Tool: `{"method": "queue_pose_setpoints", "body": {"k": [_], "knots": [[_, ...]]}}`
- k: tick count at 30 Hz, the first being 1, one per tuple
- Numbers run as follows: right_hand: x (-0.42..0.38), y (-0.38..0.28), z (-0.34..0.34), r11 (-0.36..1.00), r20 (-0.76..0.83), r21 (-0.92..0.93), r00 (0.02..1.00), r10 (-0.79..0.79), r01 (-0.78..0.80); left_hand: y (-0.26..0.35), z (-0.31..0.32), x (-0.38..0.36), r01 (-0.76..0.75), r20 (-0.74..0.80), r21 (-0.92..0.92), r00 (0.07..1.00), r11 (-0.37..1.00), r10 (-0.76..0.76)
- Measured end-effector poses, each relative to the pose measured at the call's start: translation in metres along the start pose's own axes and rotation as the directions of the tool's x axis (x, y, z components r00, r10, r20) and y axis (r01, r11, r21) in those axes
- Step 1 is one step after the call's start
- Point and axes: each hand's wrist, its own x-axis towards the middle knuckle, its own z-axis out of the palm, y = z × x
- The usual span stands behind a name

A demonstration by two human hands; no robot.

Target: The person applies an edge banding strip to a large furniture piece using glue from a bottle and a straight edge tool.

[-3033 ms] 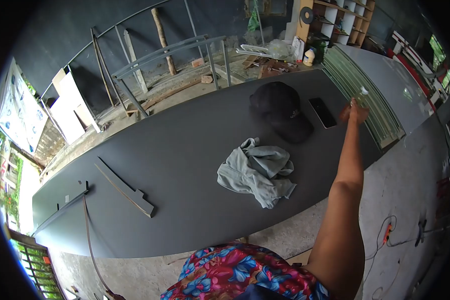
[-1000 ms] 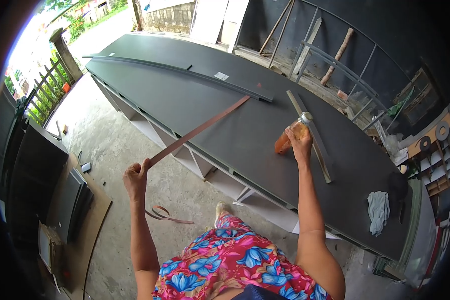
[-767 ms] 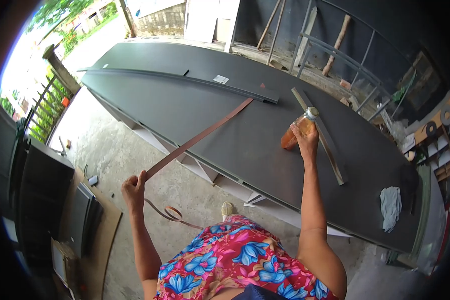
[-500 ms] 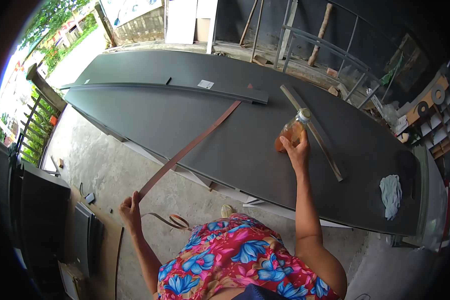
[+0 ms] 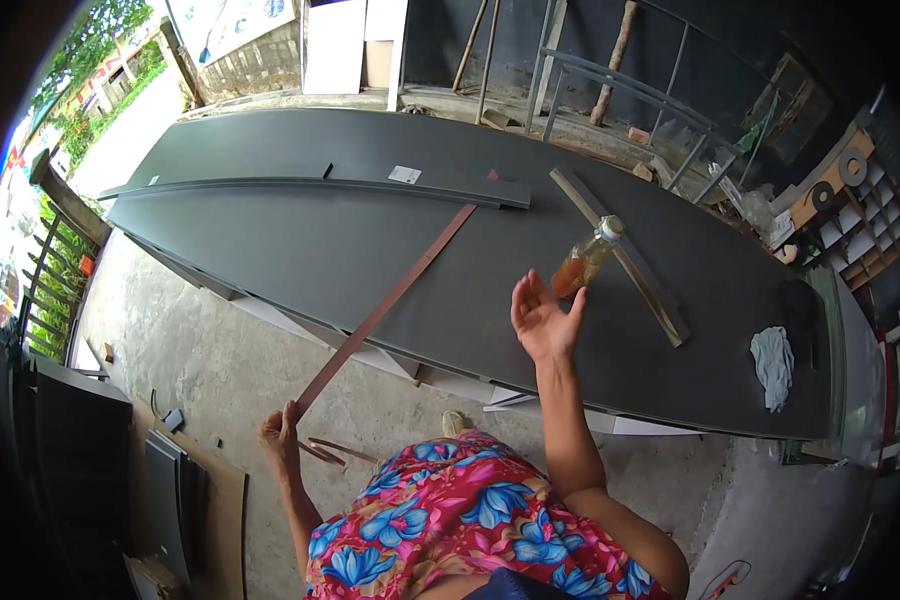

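My left hand (image 5: 282, 436) is closed around a long brown strip (image 5: 385, 304). From there the strip runs across the near edge of the dark grey panel (image 5: 390, 250), and its far end lies by a long dark bar (image 5: 390, 190). A loose tail of it hangs below my fist. My right hand (image 5: 545, 320) is open, fingers spread and palm turned up, with nothing in it. Just beyond its fingertips a clear bottle (image 5: 590, 255) with orange-brown liquid and a pale cap stands on the panel, apart from the hand.
Behind the bottle a narrow metal-coloured bar (image 5: 645, 285) lies on the panel. A pale cloth (image 5: 772, 368) rests near its right end. Metal railings (image 5: 620, 85) and a shelf with rolls of tape (image 5: 852, 168) stand beyond. More dark panels (image 5: 175, 495) lean at the lower left.
My right hand has let go of the bottle, opened and drawn back to the left, leaving the bottle standing on the panel. The left hand keeps the strip and has shifted slightly.
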Motion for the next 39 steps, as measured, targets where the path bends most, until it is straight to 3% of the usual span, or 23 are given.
{"method": "queue_pose_setpoints", "body": {"k": [5, 9, 12, 15, 16, 17, 18, 21, 24, 28, 31, 33, 34, 35, 36, 37, 38, 39], "knots": [[0.033, 0.008, 0.032, 0.958, 0.126, 0.243, 0.974, -0.189, 0.154, -0.01, -0.002, 0.001, 0.011, 0.057, -0.02, 0.998, 1.0, -0.009], [0.024, 0.002, 0.056, 0.835, 0.05, 0.53, 0.978, -0.203, 0.147, 0.001, -0.004, 0.003, 0.044, 0.088, 0.012, 0.995, 0.999, -0.045], [0.045, -0.02, 0.017, 0.644, 0.329, 0.738, 0.941, -0.081, -0.202, 0.003, -0.007, 0.002, 0.023, 0.084, 0.037, 0.996, 0.999, -0.027], [0.072, -0.032, -0.006, 0.361, 0.611, 0.752, 0.789, -0.066, -0.552, 0.004, -0.005, 0.005, -0.028, 0.065, 0.054, 0.998, 0.998, 0.025], [0.079, -0.031, -0.001, 0.523, 0.423, 0.799, 0.896, -0.134, -0.299, 0.004, -0.005, 0.007, -0.046, 0.06, 0.057, 0.997, 0.997, 0.043], [0.085, -0.03, 0.004, 0.644, 0.226, 0.765, 0.944, -0.239, -0.02, 0.004, -0.007, 0.008, -0.026, 0.073, 0.077, 0.997, 0.997, 0.02], [0.089, -0.031, 0.007, 0.713, 0.041, 0.653, 0.928, -0.37, 0.256, 0.004, -0.008, 0.008, -0.005, 0.085, 0.095, 0.996, 0.995, -0.003], [0.09, -0.044, 0.005, 0.599, 0.08, 0.795, 0.964, -0.253, 0.091, -0.002, -0.006, 0.006, 0.011, 0.091, 0.113, 0.996, 0.994, -0.022], [0.103, -0.064, -0.028, 0.414, 0.4, 0.841, 0.915, -0.042, -0.349, -0.008, -0.005, 0.005, 0.015, 0.097, 0.109, 0.995, 0.994, -0.026], [0.11, -0.055, -0.029, 0.351, 0.504, 0.816, 0.863, -0.041, -0.46, -0.008, -0.001, 0.002, -0.029, 0.083, 0.058, 0.996, 0.998, 0.024], [0.106, -0.054, -0.026, 0.354, 0.551, 0.791, 0.833, -0.055, -0.5, 0.01, -0.009, 0.002, 0.08, 0.134, 0.103, 0.987, 0.992, -0.093], [0.102, -0.059, -0.029, 0.363, 0.559, 0.786, 0.826, -0.073, -0.5, 0.012, -0.011, 0.001, 0.036, 0.223, 0.098, 0.973, 0.995, -0.057], [0.088, -0.052, -0.007, 0.475, 0.286, 0.859, 0.949, -0.134, -0.192, 0.012, -0.012, 0.0, 0.015, 0.266, 0.095, 0.963, 0.995, -0.04], [0.062, -0.038, 0.04, 0.552, -0.002, 0.824, 0.974, -0.226, 0.13, -0.002, -0.011, 0.003, -0.007, 0.268, 0.193, 0.962, 0.981, -0.046], [0.048, -0.03, 0.065, 0.589, -0.274, 0.685, 0.9, -0.338, 0.429, -0.026, -0.007, 0.01, -0.029, 0.268, 0.289, 0.962, 0.957, -0.052], [0.059, -0.037, 0.04, 0.54, 0.023, 0.835, 0.973, -0.231, 0.109, -0.031, -0.005, 0.013, -0.052, 0.271, 0.382, 0.961, 0.923, -0.058], [0.078, -0.047, -0.002, 0.449, 0.334, 0.862, 0.929, -0.157, -0.234, -0.036, -0.005, 0.013, -0.036, 0.282, 0.398, 0.956, 0.917, -0.085], [0.087, -0.055, -0.028, 0.332, 0.618, 0.764, 0.777, -0.125, -0.554, -0.029, -0.007, 0.011, -0.033, 0.291, 0.415, 0.952, 0.909, -0.099]]}}
